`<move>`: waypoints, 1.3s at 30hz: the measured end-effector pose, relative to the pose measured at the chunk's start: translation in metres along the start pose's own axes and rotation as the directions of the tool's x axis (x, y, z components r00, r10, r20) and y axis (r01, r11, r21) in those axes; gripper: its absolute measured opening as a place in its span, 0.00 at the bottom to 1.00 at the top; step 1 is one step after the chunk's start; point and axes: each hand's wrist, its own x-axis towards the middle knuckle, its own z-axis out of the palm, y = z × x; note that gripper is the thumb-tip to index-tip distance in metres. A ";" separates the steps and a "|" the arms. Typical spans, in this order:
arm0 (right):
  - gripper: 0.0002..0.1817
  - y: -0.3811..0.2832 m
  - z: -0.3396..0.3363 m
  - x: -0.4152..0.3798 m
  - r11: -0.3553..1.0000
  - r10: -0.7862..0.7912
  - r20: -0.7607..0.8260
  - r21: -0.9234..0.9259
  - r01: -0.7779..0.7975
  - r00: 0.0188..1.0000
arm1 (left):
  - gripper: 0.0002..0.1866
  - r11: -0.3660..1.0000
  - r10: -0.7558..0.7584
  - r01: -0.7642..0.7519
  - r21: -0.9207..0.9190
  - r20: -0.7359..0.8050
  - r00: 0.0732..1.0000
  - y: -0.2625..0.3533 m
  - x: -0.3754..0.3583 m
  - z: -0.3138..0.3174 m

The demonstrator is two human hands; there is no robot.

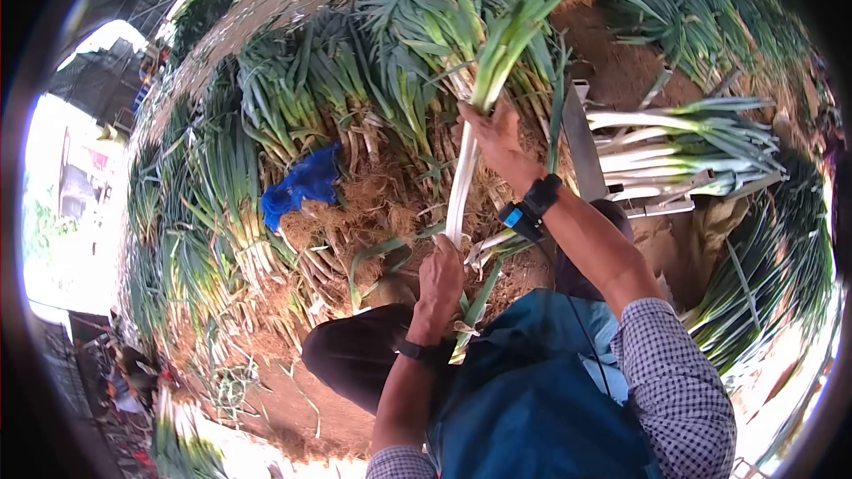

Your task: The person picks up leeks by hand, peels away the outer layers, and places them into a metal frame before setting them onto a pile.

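A single leek is held slanting in front of me, white stalk down and green leaves up to the right. My right hand is closed round it where the white turns green. Lower down, my left hand has its fingers closed at the stalk's bottom end; the root end is hidden by them. Both wrists wear black bands, and the right one also carries a small blue-and-black device. Cleaned leeks with white stalks lie on a metal rack to my right.
Bundles of untrimmed leeks with brown roots spread over the ground at left and ahead. A blue cloth lies on them. More leeks are piled at right. An upright metal plate stands beside my right forearm.
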 end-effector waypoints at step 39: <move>0.09 -0.068 -0.038 0.033 0.625 -0.029 0.590 0.641 -0.446 0.807 | 0.19 -0.359 0.012 0.536 -0.764 0.570 0.821 0.018 0.015 -0.003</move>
